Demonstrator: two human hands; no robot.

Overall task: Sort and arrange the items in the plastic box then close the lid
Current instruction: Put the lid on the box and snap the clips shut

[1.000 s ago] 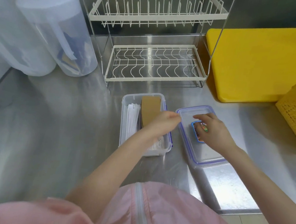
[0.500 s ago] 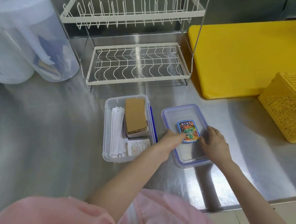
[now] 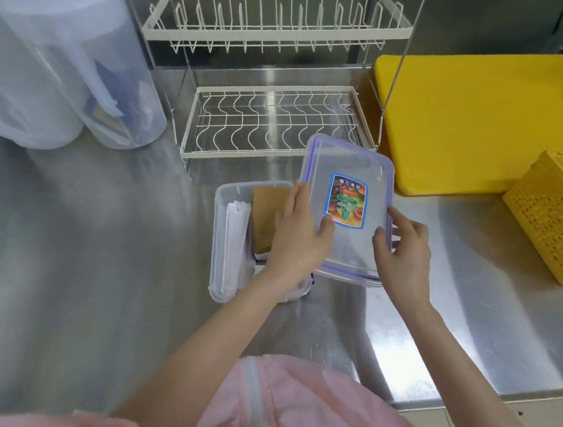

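The lid (image 3: 353, 172) is held clear of the bench (image 3: 96, 264), tilted, with its far edge raised toward the wire rack (image 3: 268, 122). The left hand (image 3: 297, 235) grips the lid's left long edge; its thumb lies on the top face beside the printed label (image 3: 346, 200), and its fingers (image 3: 297, 197) run along the rim. The right hand (image 3: 403, 256) closes on the opposite long edge, thumb on top, remaining fingers wrapped under the rim. Both grips are pinch-type, closed on the lid only.

The plastic box (image 3: 220, 242) stands on the bench just left of and below the left fingers, open. It contains white paper strips (image 3: 235, 236) along its left wall and a brown card stack (image 3: 266, 218) beside them; part of the contents is hidden by the left hand.

Handling assessment: the lid is probably light, thin and slightly flexible, with a smooth, possibly slippery surface. Hold it at the two long edges, as now, to prevent twist. The blue seal line (image 3: 350, 275) near the rim suggests a press fit; even pressure around the rim will likely be required. Contents appear flat and low enough not to obstruct seating.
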